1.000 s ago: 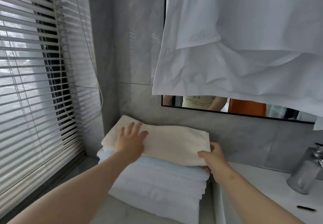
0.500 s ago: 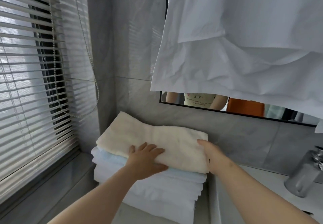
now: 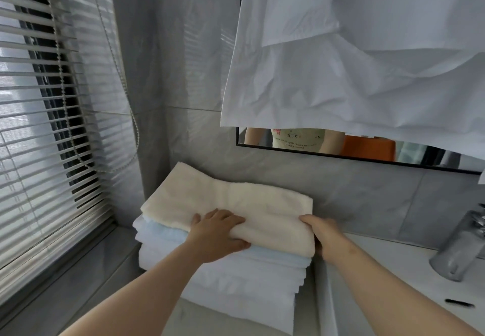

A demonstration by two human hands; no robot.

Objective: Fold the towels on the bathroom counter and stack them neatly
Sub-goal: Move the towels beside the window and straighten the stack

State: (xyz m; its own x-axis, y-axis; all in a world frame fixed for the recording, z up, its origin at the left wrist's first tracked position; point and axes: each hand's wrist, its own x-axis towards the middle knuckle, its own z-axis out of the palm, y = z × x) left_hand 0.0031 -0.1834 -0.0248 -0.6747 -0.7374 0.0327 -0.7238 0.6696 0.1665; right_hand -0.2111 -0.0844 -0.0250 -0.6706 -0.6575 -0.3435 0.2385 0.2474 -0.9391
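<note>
While cream towel lies left-to-right atop stack, left hand pinches its near edge; right hand abuts right end, grip unclear.

A: Entry, top item?
B: Cream towel, folded into a long rectangle. It lies flat on the stack, long side along the back edge. Left end flares wider; front fold is rounded.
A: Beneath it?
B: Pale blue towel, folded; only its front and left edges show. Below that, white towels, several folded layers, edges roughly aligned.
A: Location?
B: The stack sits at the left end of the counter, near the back edge.
</note>
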